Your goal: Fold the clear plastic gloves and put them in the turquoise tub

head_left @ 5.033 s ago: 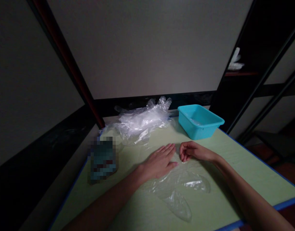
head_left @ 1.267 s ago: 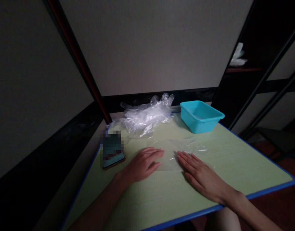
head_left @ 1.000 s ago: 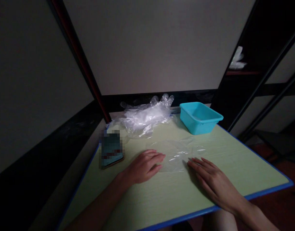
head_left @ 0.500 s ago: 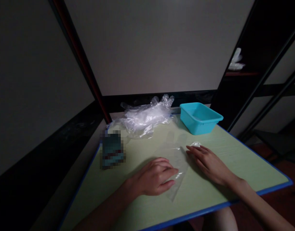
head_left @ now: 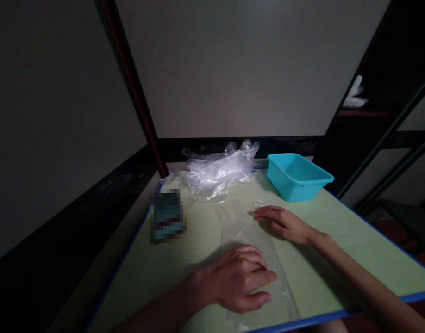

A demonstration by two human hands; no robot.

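A clear disposable plastic glove [head_left: 235, 226] lies spread on the pale green table [head_left: 340, 231], its fingers pointing away from me and its cuff toward the front edge. My left hand [head_left: 245, 277] rests palm down over the glove's lower part, thumb and fingers apart and loosely bent. At the upper right side of the glove, my right hand [head_left: 284, 224] has its fingertips at a clear piece that looks like the glove's thumb. Its fingers are stretched out over the table; whether the tips pinch the film is hard to see.
A heap of crumpled clear plastic gloves [head_left: 219, 173] lies at the back of the table against the wall. To its right stands a turquoise plastic basin [head_left: 299, 182]. A blurred-out dark, flat object [head_left: 168, 215] is at the left edge. White plastic [head_left: 356, 95] sits on a shelf at right.
The glove now lies flatter and longer, with its fingers spread out. My left hand has moved toward the front edge, and my right hand has shifted left and away from me.
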